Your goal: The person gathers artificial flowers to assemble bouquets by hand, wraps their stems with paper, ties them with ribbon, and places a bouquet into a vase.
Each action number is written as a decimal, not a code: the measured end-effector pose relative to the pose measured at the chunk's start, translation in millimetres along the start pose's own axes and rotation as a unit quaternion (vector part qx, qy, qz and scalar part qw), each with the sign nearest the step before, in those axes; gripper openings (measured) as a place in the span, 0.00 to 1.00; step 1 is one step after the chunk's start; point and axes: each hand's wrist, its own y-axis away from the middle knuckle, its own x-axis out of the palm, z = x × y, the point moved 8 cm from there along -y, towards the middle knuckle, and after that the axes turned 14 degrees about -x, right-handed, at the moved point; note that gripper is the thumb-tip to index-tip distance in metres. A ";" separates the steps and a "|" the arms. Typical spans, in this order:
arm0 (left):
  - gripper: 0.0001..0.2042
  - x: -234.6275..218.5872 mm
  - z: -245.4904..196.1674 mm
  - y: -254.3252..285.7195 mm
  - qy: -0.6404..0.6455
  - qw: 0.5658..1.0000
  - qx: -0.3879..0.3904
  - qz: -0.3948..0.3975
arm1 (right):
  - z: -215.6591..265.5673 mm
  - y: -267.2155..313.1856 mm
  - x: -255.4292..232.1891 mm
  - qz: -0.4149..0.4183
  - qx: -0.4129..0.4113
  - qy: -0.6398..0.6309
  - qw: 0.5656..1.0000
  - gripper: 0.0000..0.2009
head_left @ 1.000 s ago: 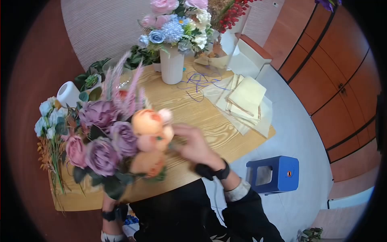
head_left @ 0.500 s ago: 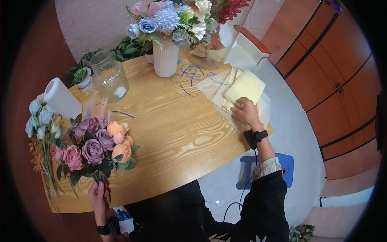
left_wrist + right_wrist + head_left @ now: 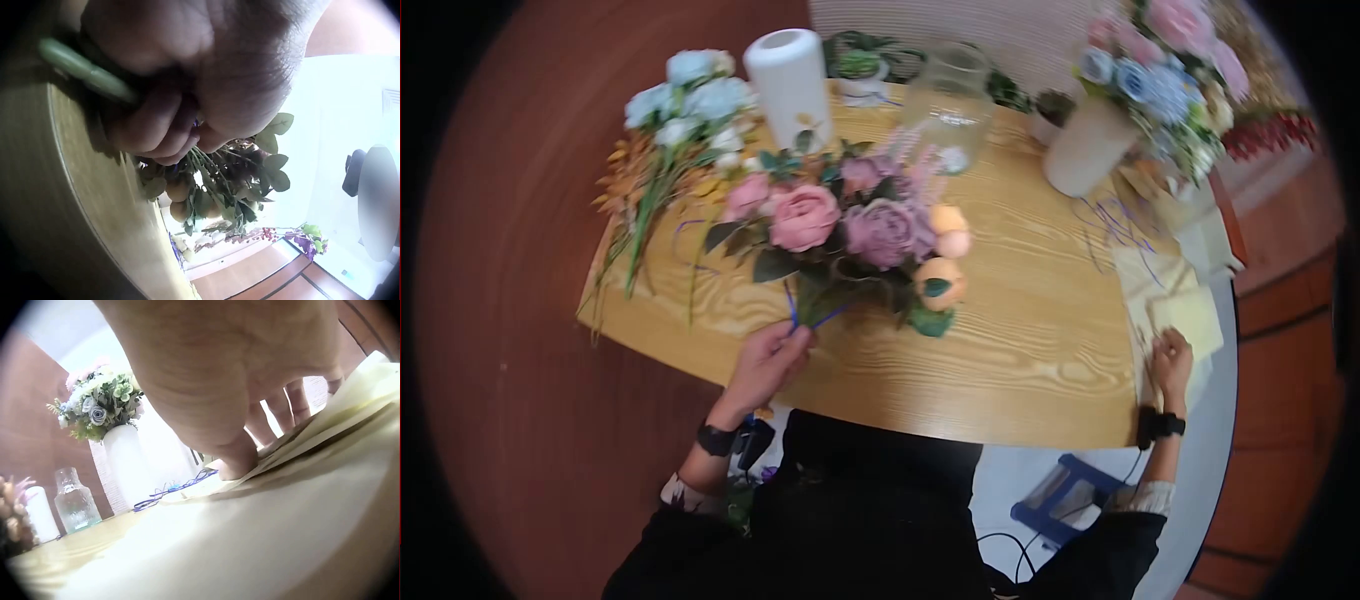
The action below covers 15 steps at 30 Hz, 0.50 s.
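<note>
My left hand (image 3: pixel 770 362) grips the bouquet (image 3: pixel 840 240) by its green stems, close over the table's front edge. Pink, purple and orange artificial flowers with dark leaves make up the bouquet, and blue ribbon shows at the stems. In the left wrist view, curled fingers (image 3: pixel 159 128) wrap the stems (image 3: pixel 209 172). Off to the right, my right hand (image 3: pixel 1170 362) pinches pale yellow wrapping paper (image 3: pixel 1190 318) at its edge. The right wrist view shows the thumb tip at the layered paper edge (image 3: pixel 294 453), with the other fingers over the far side.
Light blue and white flowers (image 3: pixel 685 100) lie at the table's left. A white vase (image 3: pixel 792 90), a clear glass vase (image 3: pixel 945 110) and a filled ribbed vase (image 3: pixel 1085 150) stand along the back. Loose blue ribbon (image 3: pixel 1120 225) lies near the paper. A blue stool (image 3: pixel 1060 500) stands below.
The right hand left the bouquet's flowers and went right to the paper, where it now pinches the edge. The left hand still holds the stems. The head view has swung left.
</note>
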 end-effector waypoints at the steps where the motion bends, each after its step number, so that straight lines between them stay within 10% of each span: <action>1: 0.11 3.0 1.0 -1.1 0.031 0.999 -0.010 0.036 | 17.8 -6.0 -13.7 0.005 0.009 0.026 1.000 0.13; 5: 0.13 5.4 5.3 -3.9 0.066 0.995 -0.030 0.061 | 47.5 -16.2 -38.8 -0.016 0.021 0.155 0.988 0.10; 7: 0.13 2.3 6.2 -6.4 0.080 0.995 -0.027 0.060 | 64.0 -13.6 -75.8 -0.205 -0.015 0.132 0.970 0.07; 10: 0.13 0.8 9.8 -4.4 0.090 0.993 -0.043 0.062 | 136.4 -16.8 -116.7 -0.267 -0.040 0.117 0.956 0.07; 15: 0.16 1.3 2.9 -1.7 0.074 0.996 -0.031 0.033 | 271.2 17.1 -67.2 -0.200 -0.216 -0.130 0.947 0.08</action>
